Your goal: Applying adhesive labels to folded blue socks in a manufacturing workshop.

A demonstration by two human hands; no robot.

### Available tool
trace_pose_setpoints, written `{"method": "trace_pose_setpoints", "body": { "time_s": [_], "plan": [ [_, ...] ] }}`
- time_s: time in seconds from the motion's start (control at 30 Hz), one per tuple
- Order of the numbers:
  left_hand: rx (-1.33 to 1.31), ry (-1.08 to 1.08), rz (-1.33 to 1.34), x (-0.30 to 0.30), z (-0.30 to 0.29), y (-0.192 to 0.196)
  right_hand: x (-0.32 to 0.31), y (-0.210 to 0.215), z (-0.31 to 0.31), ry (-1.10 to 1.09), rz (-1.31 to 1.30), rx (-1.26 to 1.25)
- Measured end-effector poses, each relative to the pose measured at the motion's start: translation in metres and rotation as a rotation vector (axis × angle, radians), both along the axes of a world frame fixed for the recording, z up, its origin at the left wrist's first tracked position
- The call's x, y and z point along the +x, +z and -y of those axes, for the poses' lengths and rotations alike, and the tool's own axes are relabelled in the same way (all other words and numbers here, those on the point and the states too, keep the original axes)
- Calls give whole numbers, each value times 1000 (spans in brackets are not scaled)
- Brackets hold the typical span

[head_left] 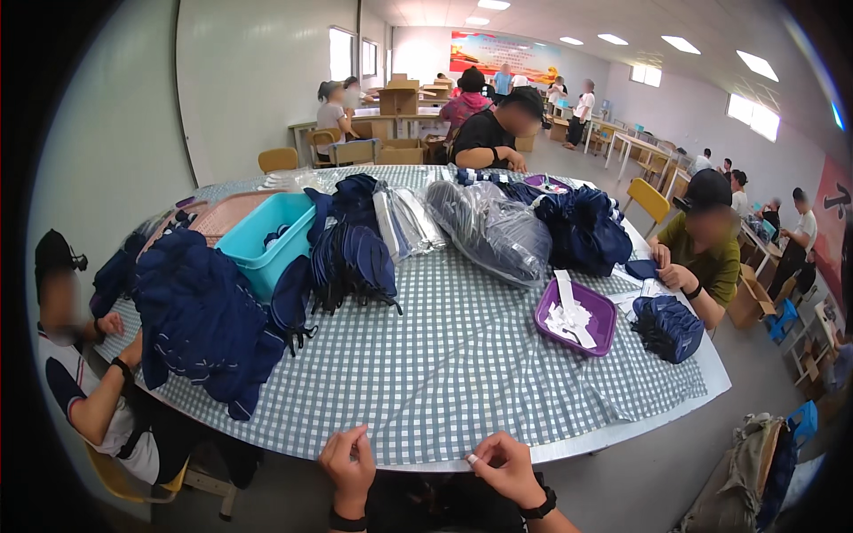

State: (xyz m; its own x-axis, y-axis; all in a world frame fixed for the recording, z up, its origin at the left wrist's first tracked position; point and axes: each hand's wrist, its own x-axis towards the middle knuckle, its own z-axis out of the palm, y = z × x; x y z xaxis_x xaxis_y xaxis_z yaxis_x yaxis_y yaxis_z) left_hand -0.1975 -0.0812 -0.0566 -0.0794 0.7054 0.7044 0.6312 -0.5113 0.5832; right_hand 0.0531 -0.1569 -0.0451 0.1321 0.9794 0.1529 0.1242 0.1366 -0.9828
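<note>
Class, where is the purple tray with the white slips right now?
In the head view, the purple tray sits right of centre on the checked tablecloth, just left of the small navy bundle, with a bagged pile beyond it.

We have our left hand (pixel 349 464) and right hand (pixel 508 473) curled and apart at the near edge of the checked cloth (pixel 444 373), with a navy heap (pixel 200 315) and turquoise tub (pixel 251 265) to the left, a clear bag (pixel 493 238) farther back, and a purple tray (pixel 608 322) of white slips (pixel 569 322) to the right.
</note>
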Motion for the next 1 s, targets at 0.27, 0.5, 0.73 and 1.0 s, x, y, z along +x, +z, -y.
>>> {"method": "trace_pose_setpoints", "body": {
  "time_s": [0.27,0.5,0.73,1.0],
  "plan": [
    [60,-6,9,-1,-3,-1,-5,4,-3,-35,21,-15],
    [63,-12,10,-2,-2,-2,-5,4,-1,-13,-81,-71],
    [60,-18,17,-2,-2,-4,-4,6,1,18,55,-47],
    [63,-15,2,-1,-1,-1,-3,3,1,51,15,-34]
  ]
}}
